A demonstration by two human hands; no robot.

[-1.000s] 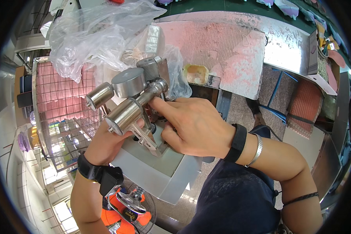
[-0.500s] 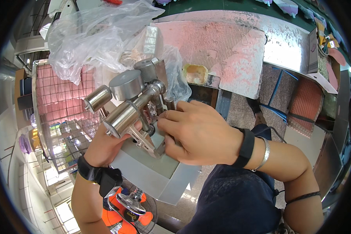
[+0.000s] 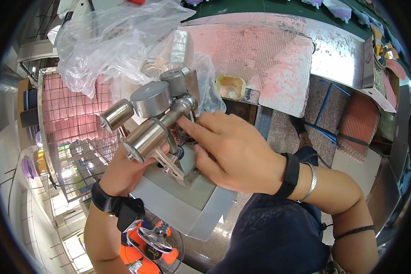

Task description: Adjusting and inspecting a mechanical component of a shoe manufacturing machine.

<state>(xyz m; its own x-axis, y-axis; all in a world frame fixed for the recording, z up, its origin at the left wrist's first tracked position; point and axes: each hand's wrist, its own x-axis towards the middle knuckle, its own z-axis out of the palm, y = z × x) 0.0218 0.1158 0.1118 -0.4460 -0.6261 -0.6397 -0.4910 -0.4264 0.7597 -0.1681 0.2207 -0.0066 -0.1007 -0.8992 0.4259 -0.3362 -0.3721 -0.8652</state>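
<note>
A metal machine with a grey base (image 3: 182, 185) stands in front of me, topped by a round metal cylinder (image 3: 150, 98) and a long shiny horizontal cylinder (image 3: 144, 139). My right hand (image 3: 242, 150) is at its right side, wearing a black band and a silver bracelet. The index finger reaches up to the metal parts under the shaft, with the thumb apart below it; nothing shows between them. My left hand (image 3: 125, 169) lies against the machine's left side beneath the cylinders. Its fingers are mostly hidden behind the metal parts.
Clear plastic bags (image 3: 109, 50) lie behind the machine. A pink-stained board (image 3: 283, 68) and a yellowish tray (image 3: 231, 86) are beyond it. A wire rack (image 3: 75, 132) stands left, an orange-bladed fan (image 3: 144, 260) below. A person's foot (image 3: 298, 125) shows at the right.
My right index finger has straightened and moved up and left to the shaft, opening a wider gap from the thumb. The left thumb shows more beside the metal parts.
</note>
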